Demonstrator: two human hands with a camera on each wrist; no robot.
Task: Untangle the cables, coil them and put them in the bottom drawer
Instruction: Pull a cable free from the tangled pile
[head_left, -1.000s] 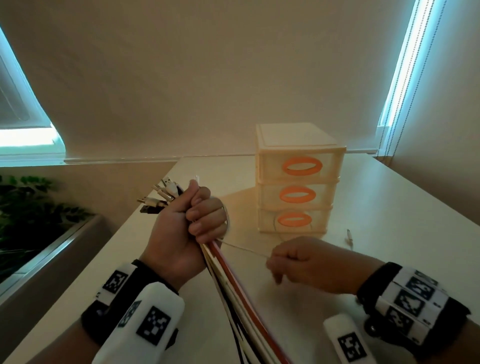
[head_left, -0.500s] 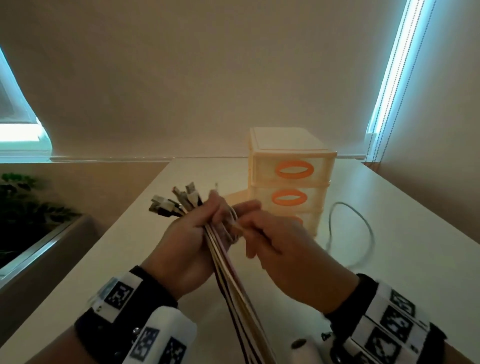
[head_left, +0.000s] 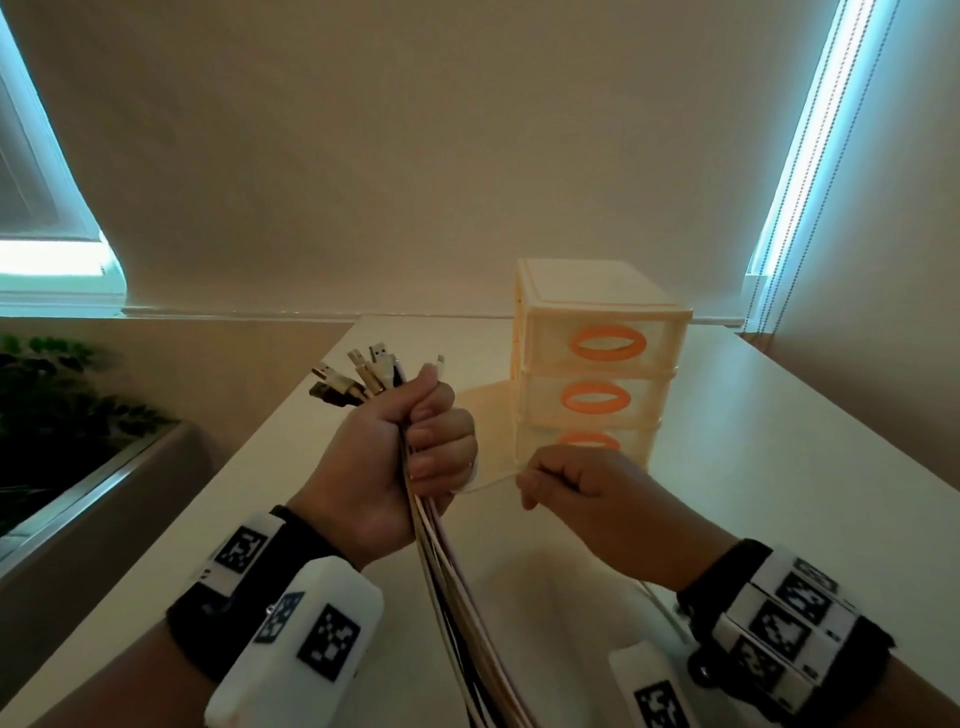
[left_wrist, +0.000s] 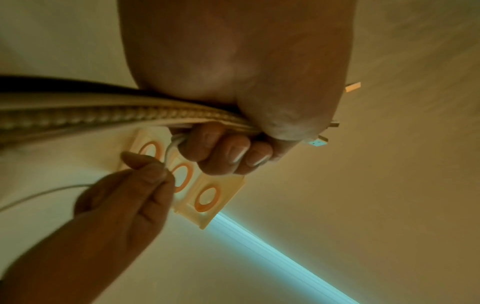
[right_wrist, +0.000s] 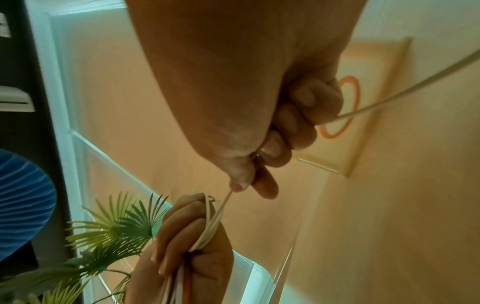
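On the pale tabletop (head_left: 779, 467), toward its far edge, stands a cream plastic three-drawer chest with orange oval handles (head_left: 597, 364); all three drawers appear closed, the bottom one partly hidden behind the right hand. A green potted plant (head_left: 52, 405) sits beyond the tabletop's left edge.

In front of the chest, the left hand (head_left: 395, 467) is clenched round a bundle of mixed cables, white, beige, black and orange (head_left: 457, 597). Their metal plug ends (head_left: 363, 376) fan out above the fist and the loose lengths trail down toward the person.

The right hand (head_left: 576, 488) pinches a thin white cable (head_left: 493, 483) between thumb and forefinger, just beside the left fist. Loops of this cable lie round the left hand's fingers (right_wrist: 182, 222), and its free length runs off past the right hand.

Judgement: the coiling step is in hand, the thin cable being wound while the rest wait. The next move calls for carrying another turn round the fingers under even tension, without loosening the bundle. The drawer is not yet opened.
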